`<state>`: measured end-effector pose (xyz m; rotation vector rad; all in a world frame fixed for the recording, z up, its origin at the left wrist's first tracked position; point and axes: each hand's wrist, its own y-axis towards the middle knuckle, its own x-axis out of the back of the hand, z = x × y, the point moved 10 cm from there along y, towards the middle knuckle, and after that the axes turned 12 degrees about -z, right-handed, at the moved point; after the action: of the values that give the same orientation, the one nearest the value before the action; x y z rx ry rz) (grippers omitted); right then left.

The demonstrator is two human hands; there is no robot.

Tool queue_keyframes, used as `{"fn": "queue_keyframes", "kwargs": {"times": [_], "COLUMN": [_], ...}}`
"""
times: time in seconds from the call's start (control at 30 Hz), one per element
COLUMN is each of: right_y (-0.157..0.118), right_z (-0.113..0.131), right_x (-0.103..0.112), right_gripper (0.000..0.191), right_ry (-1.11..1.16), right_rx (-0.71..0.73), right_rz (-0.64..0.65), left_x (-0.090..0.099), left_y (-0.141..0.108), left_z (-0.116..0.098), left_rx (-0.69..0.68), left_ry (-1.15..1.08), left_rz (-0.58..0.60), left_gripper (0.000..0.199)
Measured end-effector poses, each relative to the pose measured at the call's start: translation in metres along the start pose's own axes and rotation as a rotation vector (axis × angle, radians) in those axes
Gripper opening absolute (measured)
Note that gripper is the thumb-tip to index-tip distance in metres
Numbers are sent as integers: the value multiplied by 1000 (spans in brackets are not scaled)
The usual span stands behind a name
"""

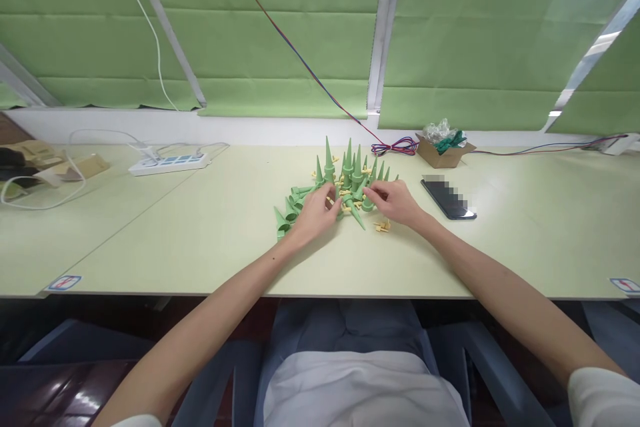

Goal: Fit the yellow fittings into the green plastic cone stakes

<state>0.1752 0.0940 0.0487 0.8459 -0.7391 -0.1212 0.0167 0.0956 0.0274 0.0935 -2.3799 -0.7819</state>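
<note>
Many green cone-shaped pieces [348, 161] with small yellow parts between them are joined in a cluster on the pale table [200, 240]. At the cluster's front left is my left hand [320, 211], its fingers closed round a green piece. My right hand [391, 200] is at the right side, thumb and fingertips pinched together against the cluster; what they hold is too small to name. One green cone [357, 215] points toward the front between both hands. A few loose yellow pieces [383, 226] lie just below my right hand.
A black phone [448, 199] lies to the right. Behind it stands a small cardboard box [444, 155] with plastic and green material, beside a coiled red-blue cable [400, 146]. A white power strip [170, 164] and brown packaging [80, 169] are at the left.
</note>
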Motion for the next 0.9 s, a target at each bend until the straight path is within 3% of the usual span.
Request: {"fn": "queue_keyframes", "kwargs": {"times": [0.23,0.5,0.73,0.8,0.9], "right_y": [-8,-15,-20,-22,-23], "right_z": [-4,-16,-18,-19,-18], "right_x": [-19,-23,-25,-25,-24], "right_gripper": [32,27,19,17,16], "right_ry": [-106,-183,-122,-104,-69], "right_rx": [-12,-4,-44,-60,-68], "right_rz": [368,549,647,671,704], "left_x": [-1,-1,25,22,9], "left_y": [0,-1,2,0,-7], "left_z": [-2,-6,-15,-21,-35], "left_rx": [-18,21,6,-44,-183], "left_ry": [13,-40,-140,-162,-111], "left_rz": [16,29,-202,-177,-49], "left_gripper": [16,24,30,32,35]}}
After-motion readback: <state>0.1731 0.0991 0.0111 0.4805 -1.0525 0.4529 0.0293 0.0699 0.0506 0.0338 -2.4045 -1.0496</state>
